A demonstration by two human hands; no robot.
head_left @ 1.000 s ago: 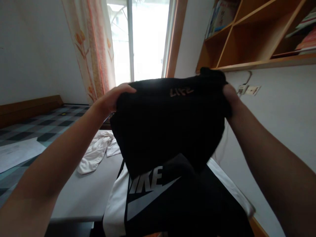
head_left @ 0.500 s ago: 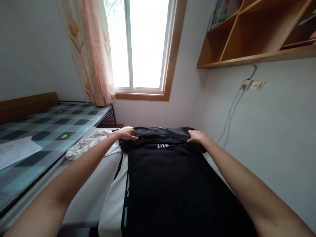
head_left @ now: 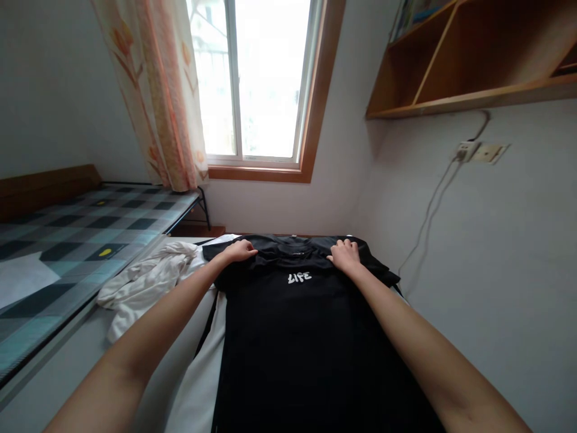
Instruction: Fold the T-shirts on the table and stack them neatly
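Note:
A black T-shirt [head_left: 297, 337] with white lettering on its chest lies spread out in front of me, its neckline at the far end. My left hand [head_left: 242, 250] is closed on the cloth near the shoulder, left of the collar. On the other side of the collar, my right hand [head_left: 345, 255] has its fingers curled into the fabric by the shoulder. Both short sleeves reach outward past my hands. Under the shirt, white cloth [head_left: 198, 385] shows along its left edge. A crumpled white garment [head_left: 148, 279] rests left of my left forearm.
To the left is a bed with a checkered mattress [head_left: 130, 222], a white paper [head_left: 24, 279] on it. A curtain [head_left: 166, 102] hangs beside the window [head_left: 270, 84]. On the right wall are a wooden shelf [head_left: 401, 111] and a socket [head_left: 469, 151] with a hanging cord.
Both hands have moved inward toward the collar, and their fingers have closed on the cloth. The sleeves now lie spread wider. The view has shifted slightly.

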